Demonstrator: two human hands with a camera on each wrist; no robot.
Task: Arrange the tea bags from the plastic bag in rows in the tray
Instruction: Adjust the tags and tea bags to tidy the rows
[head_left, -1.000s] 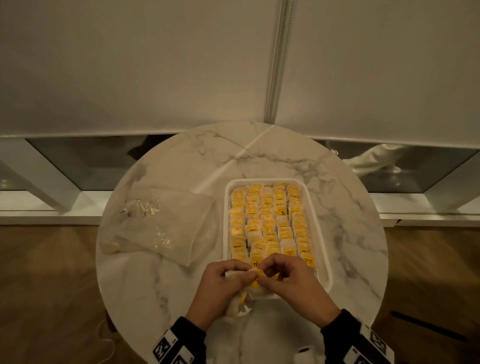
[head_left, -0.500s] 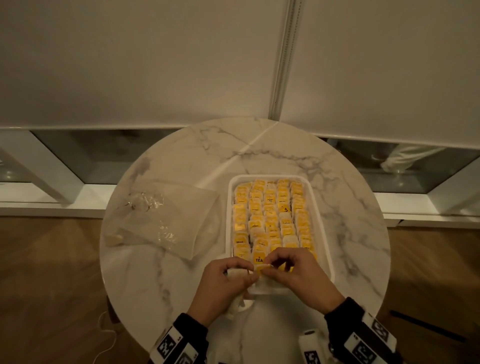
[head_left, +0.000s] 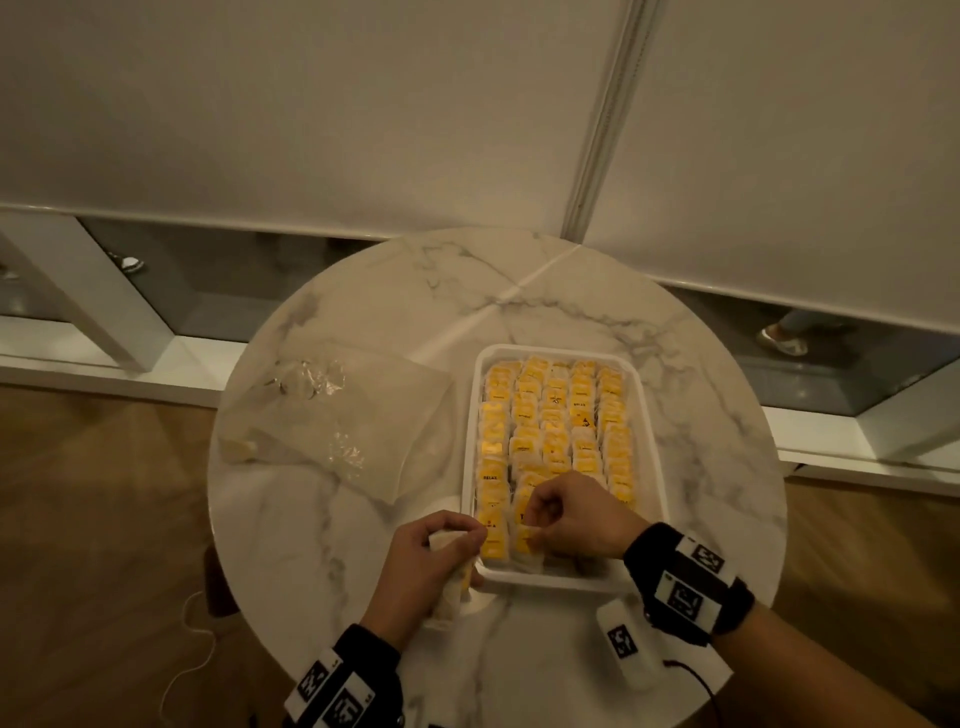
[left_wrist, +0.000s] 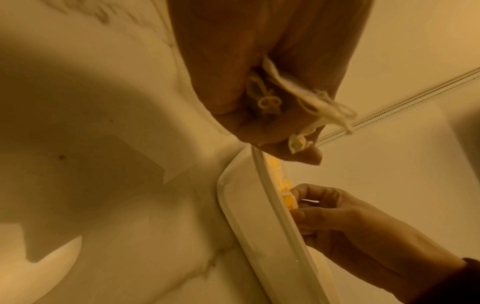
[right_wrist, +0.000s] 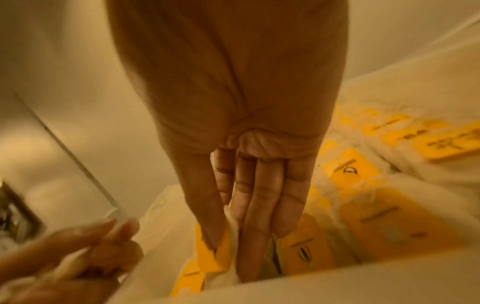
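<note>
Tea bags, yellow-tagged white paper sachets (head_left: 558, 415), are filling the white rectangular tray (head_left: 655, 457); the right hand (head_left: 571, 512) is pinching one (head_left: 527, 538) over the near-left gap, nearer it than the left hand (head_left: 421, 561); the left is clutching spare bags beside the rim.

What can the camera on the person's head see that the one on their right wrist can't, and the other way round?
Only the head view shows the whole round marble table, the crumpled plastic bag left of the tray and the full rows of tea bags.

Only the right wrist view shows up close the right hand's fingers pinching a tea bag by the tray's near wall.

Both show the white tray, the yellow tags and the left hand holding more tea bags.
</note>
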